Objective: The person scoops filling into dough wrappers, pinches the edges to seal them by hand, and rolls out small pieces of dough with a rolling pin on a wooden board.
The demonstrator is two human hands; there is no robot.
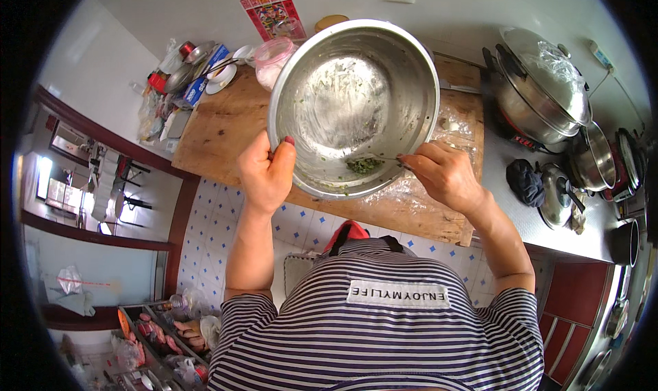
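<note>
My left hand [268, 172] grips the left rim of a large stainless steel bowl [349, 103], its thumb over the edge. The bowl is tilted so its inside faces me. A small heap of chopped green filling [363, 164] lies low inside, with green bits and smears on the wall. At the bowl's lower right, my right hand [442, 171] pinches a thin metal utensil [389, 158] that reaches to the greens; the greens hide its end. Behind and below the bowl is a floured wooden board [231, 129].
On the board's far side stand a pink-lidded jar [272, 59] and a white bowl on a saucer [221, 80]. A knife [460, 86] lies at the right. Beyond it are a large lidded steamer pot [540, 93], a dark cloth [525, 181] and a pan lid [556, 198].
</note>
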